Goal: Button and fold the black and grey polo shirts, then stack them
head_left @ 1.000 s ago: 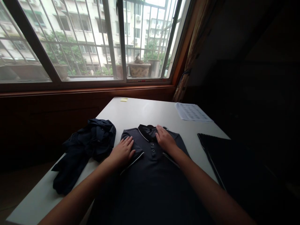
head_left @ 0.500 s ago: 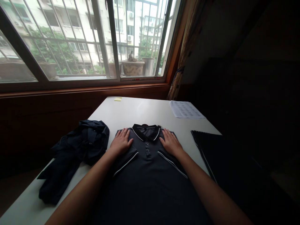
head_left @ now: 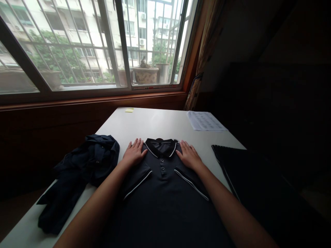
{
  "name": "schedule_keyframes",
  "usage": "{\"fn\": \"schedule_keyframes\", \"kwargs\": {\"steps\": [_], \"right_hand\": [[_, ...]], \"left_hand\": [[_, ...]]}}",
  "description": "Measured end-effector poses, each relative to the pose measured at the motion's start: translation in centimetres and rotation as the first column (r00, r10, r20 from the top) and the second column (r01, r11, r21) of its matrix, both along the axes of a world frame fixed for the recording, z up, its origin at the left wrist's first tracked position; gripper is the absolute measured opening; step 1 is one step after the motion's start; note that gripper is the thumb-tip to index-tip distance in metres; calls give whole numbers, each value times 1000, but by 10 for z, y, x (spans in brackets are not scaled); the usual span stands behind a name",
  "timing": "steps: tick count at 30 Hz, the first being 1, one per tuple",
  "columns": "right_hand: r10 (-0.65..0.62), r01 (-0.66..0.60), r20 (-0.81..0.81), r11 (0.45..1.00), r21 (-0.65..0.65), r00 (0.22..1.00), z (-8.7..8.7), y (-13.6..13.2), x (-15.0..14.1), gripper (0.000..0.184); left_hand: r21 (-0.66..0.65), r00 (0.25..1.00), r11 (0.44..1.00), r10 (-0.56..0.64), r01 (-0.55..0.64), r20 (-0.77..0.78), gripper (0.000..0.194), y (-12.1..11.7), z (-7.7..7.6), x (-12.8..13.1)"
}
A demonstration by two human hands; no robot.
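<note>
left hand [head_left: 133, 152] and right hand [head_left: 189, 155] press flat, fingers slightly spread, gripping nothing, on the shoulders of a dark grey, black-collared fabric polo shirt [head_left: 165, 196], at the white tabletop's [head_left: 157, 122] six o'clock; likely light, limp, best pinched there.

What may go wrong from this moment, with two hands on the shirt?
The left hand and right hand lie flat on the shirt; uneven sliding could wrinkle it. The dark garment lies at the left edge of the table, by the left forearm; a sweep might drag it off.
</note>
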State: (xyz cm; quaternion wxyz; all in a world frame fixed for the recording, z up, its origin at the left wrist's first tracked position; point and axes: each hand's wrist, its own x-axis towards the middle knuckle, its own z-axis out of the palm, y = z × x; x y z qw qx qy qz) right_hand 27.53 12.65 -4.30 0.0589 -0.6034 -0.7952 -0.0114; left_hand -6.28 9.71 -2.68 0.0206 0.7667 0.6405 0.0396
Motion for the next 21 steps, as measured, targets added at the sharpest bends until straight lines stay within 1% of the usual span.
{"fn": "schedule_keyframes", "kwargs": {"steps": [10, 16, 21], "right_hand": [[-35, 34, -22, 998, -58, 999, 7, 24, -2, 71], [-33, 32, -27, 997, -63, 999, 6, 35, 0, 71], [-32, 30, -32, 998, -54, 999, 6, 39, -1, 69]], "left_hand": [[1, 1000, 1000, 20, -20, 8, 75, 23, 2, 2], [-4, 1000, 1000, 18, -18, 10, 74, 29, 1, 1], [-7, 1000, 1000, 12, -12, 11, 74, 33, 3, 1]]}}
